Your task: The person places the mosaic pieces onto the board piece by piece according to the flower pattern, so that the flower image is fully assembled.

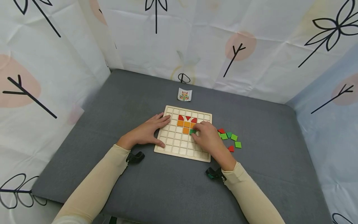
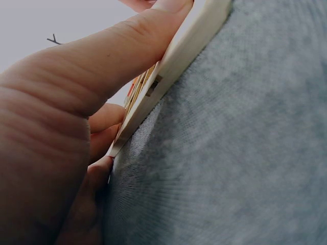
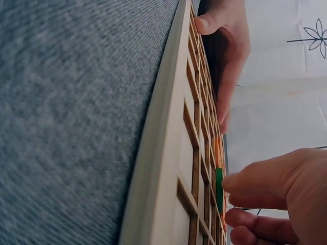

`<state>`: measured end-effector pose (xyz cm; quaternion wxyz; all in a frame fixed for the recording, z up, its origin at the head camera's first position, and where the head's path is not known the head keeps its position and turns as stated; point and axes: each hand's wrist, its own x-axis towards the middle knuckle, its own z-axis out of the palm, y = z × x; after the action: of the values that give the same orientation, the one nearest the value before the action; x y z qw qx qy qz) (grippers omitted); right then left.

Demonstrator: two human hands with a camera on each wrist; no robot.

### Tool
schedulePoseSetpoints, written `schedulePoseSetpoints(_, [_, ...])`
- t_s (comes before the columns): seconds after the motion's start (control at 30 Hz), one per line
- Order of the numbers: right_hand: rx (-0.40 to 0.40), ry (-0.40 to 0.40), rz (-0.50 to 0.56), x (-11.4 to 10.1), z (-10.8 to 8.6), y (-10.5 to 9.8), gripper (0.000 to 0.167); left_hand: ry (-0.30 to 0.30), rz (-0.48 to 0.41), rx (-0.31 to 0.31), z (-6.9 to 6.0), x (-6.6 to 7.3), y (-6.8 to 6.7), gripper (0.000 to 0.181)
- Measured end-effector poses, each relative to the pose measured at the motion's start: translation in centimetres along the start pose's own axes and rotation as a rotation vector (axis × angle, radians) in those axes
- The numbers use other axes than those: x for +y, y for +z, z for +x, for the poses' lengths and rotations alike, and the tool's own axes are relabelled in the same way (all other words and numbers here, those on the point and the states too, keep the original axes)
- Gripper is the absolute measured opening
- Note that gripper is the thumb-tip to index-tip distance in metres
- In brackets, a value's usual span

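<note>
A wooden grid board lies on the grey table. My left hand rests on the board's left edge, fingers spread, with the thumb extended over the rim. Over the board's right half, my right hand pinches a green tile by its right side. In the right wrist view, the thumb touches this green tile at the grid. Beside it sits an orange tile, below a row of orange tiles. Red pieces fill cells above that row.
Loose green tiles and red pieces lie on the table right of the board. Behind the board is a small pattern card. Printed cloth hangs behind the table and at its sides.
</note>
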<state>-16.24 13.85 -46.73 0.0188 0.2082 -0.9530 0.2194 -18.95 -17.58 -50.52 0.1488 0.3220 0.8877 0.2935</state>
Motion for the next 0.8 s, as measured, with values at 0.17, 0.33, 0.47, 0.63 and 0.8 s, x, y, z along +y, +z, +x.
schedulePoseSetpoints(0.17, [0.018, -0.027, -0.001, 0.06, 0.12, 0.07, 0.009, 0.003, -0.001, -0.004, -0.02, 0.2, -0.1, 0.12])
schedulePoseSetpoints(0.33, [0.009, -0.033, -0.006, -0.02, 0.27, 0.02, 0.01, -0.002, 0.003, -0.006, 0.03, 0.27, -0.08, 0.12])
schedulePoseSetpoints(0.47, [0.008, -0.034, -0.001, 0.04, 0.36, 0.0, 0.009, 0.0, 0.002, -0.008, 0.08, 0.34, -0.11, 0.12])
schedulePoseSetpoints(0.63, [0.016, -0.037, 0.003, 0.07, 0.4, 0.01, 0.009, 0.002, 0.004, -0.007, 0.03, 0.37, -0.21, 0.12])
schedulePoseSetpoints(0.8, [0.011, -0.031, 0.012, 0.11, 0.3, -0.18, 0.009, 0.008, 0.001, -0.003, -0.13, 0.39, -0.29, 0.121])
